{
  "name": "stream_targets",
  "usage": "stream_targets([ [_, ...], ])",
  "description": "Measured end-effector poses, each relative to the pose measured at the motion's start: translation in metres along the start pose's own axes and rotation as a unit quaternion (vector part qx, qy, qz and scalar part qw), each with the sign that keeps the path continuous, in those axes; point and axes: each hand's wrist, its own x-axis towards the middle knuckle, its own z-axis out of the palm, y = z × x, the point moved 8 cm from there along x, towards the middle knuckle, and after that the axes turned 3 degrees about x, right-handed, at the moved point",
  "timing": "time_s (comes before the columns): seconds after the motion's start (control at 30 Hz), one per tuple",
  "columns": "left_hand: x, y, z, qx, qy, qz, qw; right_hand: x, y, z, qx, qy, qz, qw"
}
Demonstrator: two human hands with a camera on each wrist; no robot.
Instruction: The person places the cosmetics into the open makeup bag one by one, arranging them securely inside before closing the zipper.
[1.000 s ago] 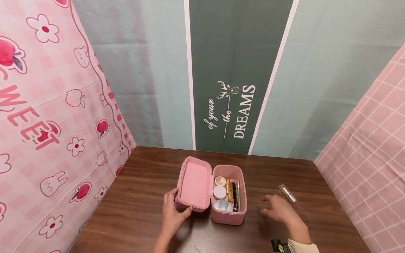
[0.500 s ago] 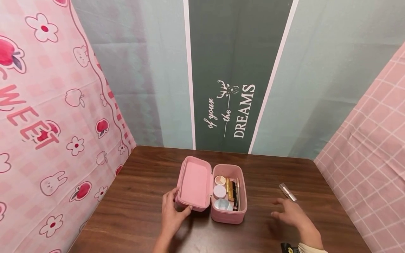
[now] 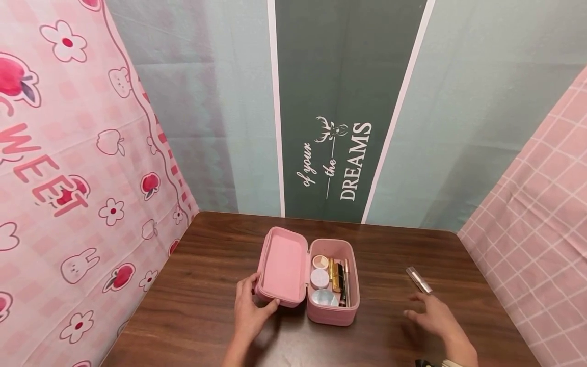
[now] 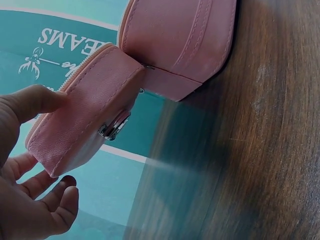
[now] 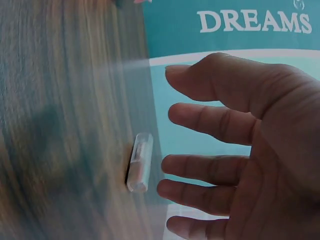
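From my seat I see the left hand [image 3: 249,308] holding the lid [image 3: 283,265] of the pink case by its near left edge. Its thumb lies over the rim and the fingers tuck underneath, in what I'd call a light pinch. The lid is swung out to the left of the case [image 3: 331,317], which stands upright on the desk [image 3: 206,265]. I judge the covering padded and a little soft over a fairly stiff shell; the rim seems the best place to hold, clear of the metal clasp [image 4: 115,125].

The right hand [image 3: 433,313] has hold of nothing: thumb and fingers are extended, with gaps between them. Just beyond its fingertips, a clear tube [image 3: 419,281] lies flat on the desk, at a slant, to the right of the case. I expect it to be light, hard and rather slippery, perhaps prone to crack if dropped. I'd grip it by the long sides near the middle, thumb against fingers, because pressing one end might make it skid.

Inside the case, the white jar [image 3: 320,278] and silver disc [image 3: 325,297] look smooth and rigid; I'd take either by its rim. The slim pencil [image 3: 347,285] beside the wall would suit a fingertip pinch.
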Motion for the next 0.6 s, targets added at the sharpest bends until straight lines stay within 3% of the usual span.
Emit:
stream_targets([
  [0.3,0.001,-0.001,0.001,-0.005,-0.005,-0.003,1.0000,0.000,0.017,-0.007,0.005,0.043,0.003,0.9991],
  [0.6,0.001,-0.001,0.001,-0.012,-0.003,-0.005,0.9999,0.002,0.041,-0.008,0.039,0.042,0.046,0.9973],
])
